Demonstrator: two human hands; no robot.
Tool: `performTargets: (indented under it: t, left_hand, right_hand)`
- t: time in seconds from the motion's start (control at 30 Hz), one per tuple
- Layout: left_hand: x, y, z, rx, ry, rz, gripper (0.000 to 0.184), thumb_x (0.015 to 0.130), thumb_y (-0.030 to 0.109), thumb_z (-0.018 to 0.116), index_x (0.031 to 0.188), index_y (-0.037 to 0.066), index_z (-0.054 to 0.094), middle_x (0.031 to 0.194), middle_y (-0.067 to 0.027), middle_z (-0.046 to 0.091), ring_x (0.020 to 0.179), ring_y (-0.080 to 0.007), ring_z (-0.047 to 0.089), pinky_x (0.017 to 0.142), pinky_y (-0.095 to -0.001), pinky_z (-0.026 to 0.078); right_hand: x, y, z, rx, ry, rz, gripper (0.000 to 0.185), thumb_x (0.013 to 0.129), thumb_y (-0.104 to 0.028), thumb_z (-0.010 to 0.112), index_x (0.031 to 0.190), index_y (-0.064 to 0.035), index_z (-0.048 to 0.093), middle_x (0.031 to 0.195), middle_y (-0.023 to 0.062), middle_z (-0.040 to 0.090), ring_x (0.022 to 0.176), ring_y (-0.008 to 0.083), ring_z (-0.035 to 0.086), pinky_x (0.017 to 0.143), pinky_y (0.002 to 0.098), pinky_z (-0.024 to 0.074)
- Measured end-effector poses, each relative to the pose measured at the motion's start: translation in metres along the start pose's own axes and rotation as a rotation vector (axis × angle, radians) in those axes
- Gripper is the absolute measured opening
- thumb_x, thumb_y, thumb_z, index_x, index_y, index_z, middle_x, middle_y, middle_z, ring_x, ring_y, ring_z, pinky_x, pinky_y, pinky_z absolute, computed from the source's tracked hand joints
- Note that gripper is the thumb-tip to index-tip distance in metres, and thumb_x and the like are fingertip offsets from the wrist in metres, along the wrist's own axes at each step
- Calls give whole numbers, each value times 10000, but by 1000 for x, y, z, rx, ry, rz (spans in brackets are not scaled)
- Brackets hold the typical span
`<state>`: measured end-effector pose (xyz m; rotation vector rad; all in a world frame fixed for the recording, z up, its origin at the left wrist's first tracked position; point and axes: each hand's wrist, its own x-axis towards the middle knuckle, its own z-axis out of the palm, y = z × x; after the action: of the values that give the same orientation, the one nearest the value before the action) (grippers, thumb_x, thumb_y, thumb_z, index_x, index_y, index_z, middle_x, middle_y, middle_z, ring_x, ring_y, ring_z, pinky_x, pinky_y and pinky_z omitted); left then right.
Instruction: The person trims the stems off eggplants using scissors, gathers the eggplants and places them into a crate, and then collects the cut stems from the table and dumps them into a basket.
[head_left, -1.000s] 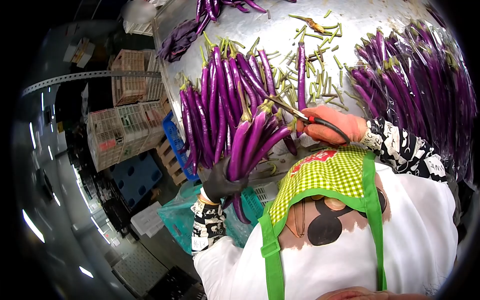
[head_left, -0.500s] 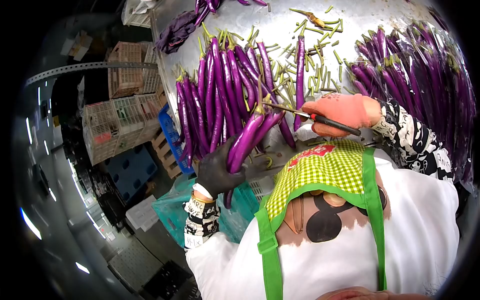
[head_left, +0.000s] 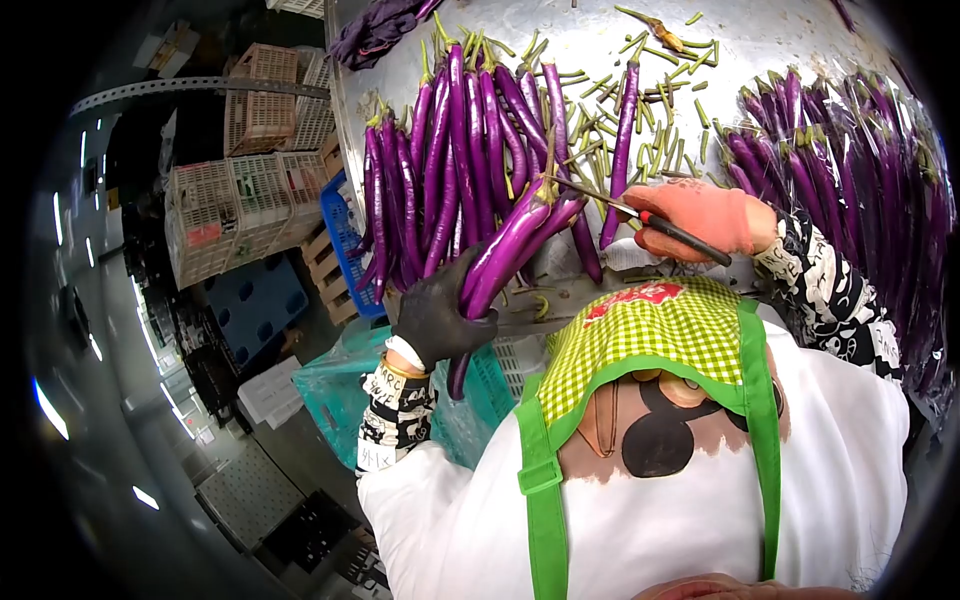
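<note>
In the head view, a metal table (head_left: 770, 38) carries a heap of loose eggplants (head_left: 465, 150), with a dark cloth (head_left: 372, 38) at its far end. Cut stems (head_left: 660, 155) lie scattered right of the heap, a lone eggplant (head_left: 622, 140) among them; bagged eggplants (head_left: 850, 185) fill the right side. Off the table's left edge stand a blue basket (head_left: 341, 225) and pale crates (head_left: 230, 215).

The held eggplants (head_left: 508, 248) slant up from the left hand (head_left: 440, 312), black-gloved and curled around their lower part, and hide some of the heap. The right hand (head_left: 700, 218), orange-gloved, is closed on the shears (head_left: 688, 240). Their blades cross before the lone eggplant and reach the held eggplants' stem ends; whether they touch, I cannot tell.
</note>
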<state>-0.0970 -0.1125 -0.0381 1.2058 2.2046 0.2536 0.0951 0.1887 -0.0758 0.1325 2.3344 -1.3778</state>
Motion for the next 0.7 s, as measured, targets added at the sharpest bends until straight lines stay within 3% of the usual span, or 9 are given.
performTargets:
  t: [0.2, 0.33, 0.47, 0.6, 0.67, 0.7]
  left_hand:
    - [2, 5, -4, -47, -27, -9, 818, 650, 287, 750, 1412, 112, 510, 1035, -221, 698, 918, -385, 699, 837, -462, 549]
    - [7, 11, -9, -217, -45, -78, 790, 665, 254, 760, 1398, 81, 522, 986, -182, 713, 873, -311, 712, 820, -409, 549]
    - [13, 6, -8, -458, -36, -58, 723, 700, 183, 764, 1363, 9, 532, 942, -129, 718, 822, -195, 688, 788, -345, 543]
    - [20, 6, -20, -609, 19, -82, 657, 730, 127, 760, 1325, -39, 536, 929, -98, 710, 805, -150, 655, 763, -324, 532]
    - [20, 0, -18, -904, 117, -65, 440, 806, 83, 676, 1226, -18, 589, 983, -105, 692, 866, -195, 667, 795, -346, 544]
    - [19, -15, -10, -1060, 188, -38, 385, 823, 78, 654, 1194, -10, 603, 1003, -112, 688, 888, -209, 669, 810, -354, 549]
  right_hand:
    - [5, 1, 10, -37, 147, -120, 263, 918, -222, 589, 1070, -10, 560, 825, 217, 651, 811, 425, 650, 714, 479, 503]
    - [7, 11, 22, -76, 246, -143, 239, 925, -172, 589, 1106, -20, 556, 820, 210, 651, 799, 419, 646, 705, 485, 493]
    - [8, 30, 25, -31, 542, -132, 157, 910, -92, 611, 1027, 2, 564, 815, 225, 634, 732, 397, 643, 661, 450, 480]
    - [11, 70, 22, -296, 788, 263, 374, 941, -218, 643, 1243, -20, 545, 904, 197, 673, 814, 377, 670, 720, 442, 525]
    - [4, 74, 17, -418, 613, 526, 756, 900, -327, 686, 1457, 28, 318, 1127, 234, 641, 986, 381, 649, 851, 427, 523]
    - [0, 76, 19, -461, 553, 483, 806, 889, -333, 692, 1471, 47, 284, 1171, 255, 617, 1035, 382, 633, 901, 430, 503]
